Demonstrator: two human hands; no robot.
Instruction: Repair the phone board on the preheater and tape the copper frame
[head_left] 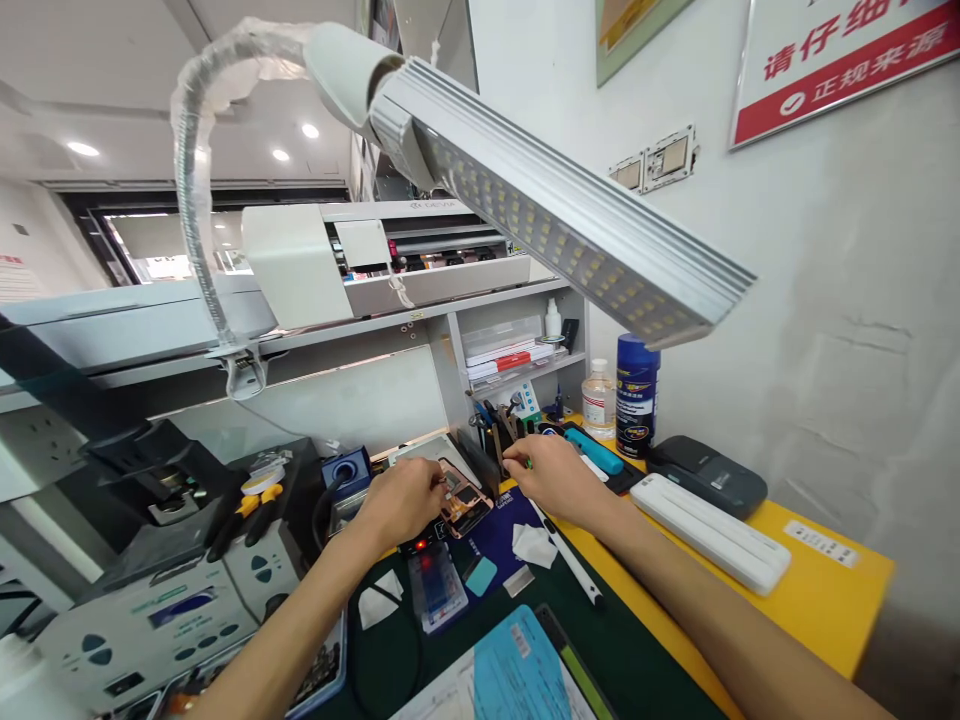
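My left hand (409,497) is closed at the left edge of an opened phone (463,500), which lies tilted near the back of the bench with its copper-coloured inside showing. The fingertips seem to pinch the phone's edge. To the right, my right hand (551,473) has its fingers drawn together beside a holder of tools (496,430). A small green bit shows near those fingertips, too small to name. Below the hands lie a crumpled white tissue (534,545), a teal square (481,576) and a clear plastic box (436,588).
A lamp (555,200) hangs overhead. Left stand a soldering station (172,610) and yellow-handled pliers (251,505). Right are a blue spray can (637,400), a clear bottle (598,400), a black case (707,475) and a long white device (711,532). Blue paper (517,665) lies in front.
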